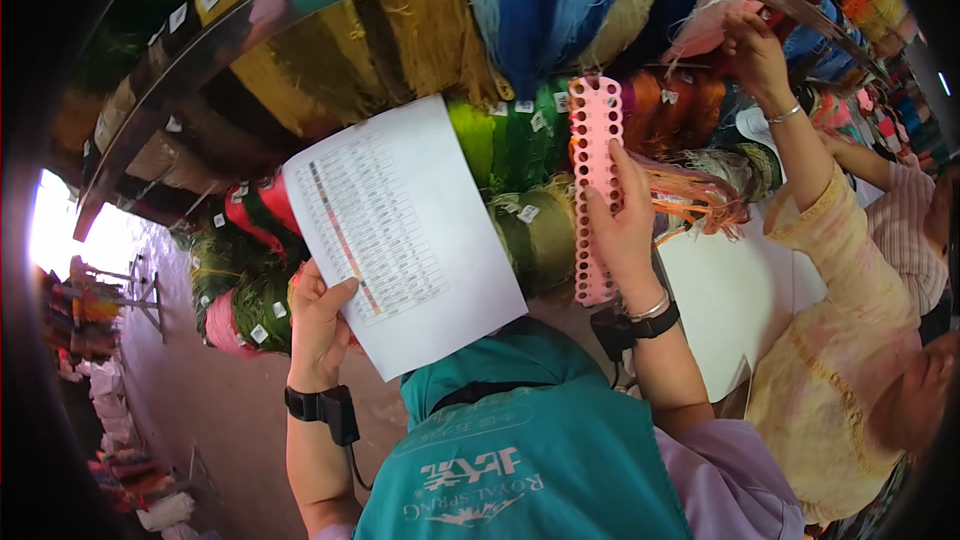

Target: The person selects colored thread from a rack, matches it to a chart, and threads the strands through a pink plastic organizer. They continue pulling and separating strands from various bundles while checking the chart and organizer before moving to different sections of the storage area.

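Here, left hand: pinching paper sheet, left edge. Right hand: clasping pink card, right edge; open gap leftward to sheet, thread skeins beyond.

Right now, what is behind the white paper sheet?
Past the left edge of the sheet, red thread shows; past the right, olive-green thread. Whatever lies directly behind is covered.
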A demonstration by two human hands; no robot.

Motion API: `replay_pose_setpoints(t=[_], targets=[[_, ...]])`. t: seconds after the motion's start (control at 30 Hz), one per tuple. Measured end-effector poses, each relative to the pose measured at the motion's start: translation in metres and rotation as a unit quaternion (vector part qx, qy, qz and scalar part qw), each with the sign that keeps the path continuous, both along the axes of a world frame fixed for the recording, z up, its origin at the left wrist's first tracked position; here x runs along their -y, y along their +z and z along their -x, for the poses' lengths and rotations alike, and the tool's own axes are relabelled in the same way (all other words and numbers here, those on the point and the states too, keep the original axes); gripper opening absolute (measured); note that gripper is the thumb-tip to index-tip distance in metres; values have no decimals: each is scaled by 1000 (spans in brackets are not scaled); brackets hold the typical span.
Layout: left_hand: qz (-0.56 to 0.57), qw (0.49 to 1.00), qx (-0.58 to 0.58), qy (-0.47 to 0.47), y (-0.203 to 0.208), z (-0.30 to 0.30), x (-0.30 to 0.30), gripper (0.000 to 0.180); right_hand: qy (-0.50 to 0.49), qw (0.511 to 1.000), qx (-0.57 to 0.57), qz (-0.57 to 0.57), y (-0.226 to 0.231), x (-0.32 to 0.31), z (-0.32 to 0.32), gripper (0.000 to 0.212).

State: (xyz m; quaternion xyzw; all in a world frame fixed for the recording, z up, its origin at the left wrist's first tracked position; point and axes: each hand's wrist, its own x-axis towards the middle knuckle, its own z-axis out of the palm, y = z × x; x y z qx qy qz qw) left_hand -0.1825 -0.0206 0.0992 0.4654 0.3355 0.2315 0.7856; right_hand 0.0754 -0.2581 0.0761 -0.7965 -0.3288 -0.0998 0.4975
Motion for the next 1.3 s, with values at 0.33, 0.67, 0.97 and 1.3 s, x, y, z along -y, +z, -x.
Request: replay_pose_setpoints(t=[0.33, 0.67, 0.97, 1.3], targets=[[10, 997, 46, -54, -1, -3, -11, 58, -24, 996, -74, -37, -21, 3, -11, 55], [28, 996, 65, -62, 2, 3, -14, 48, -9, 997, -65, -41, -18, -2, -9, 53], [32, 997, 50, -59, 3, 5, -16, 41, -19, 996, -55, -62, -10, 3, -2, 53], [15, 998, 27, -56, 1, 11, -23, 33, -21, 989, -79, -127, 21, 6, 32, 54]])
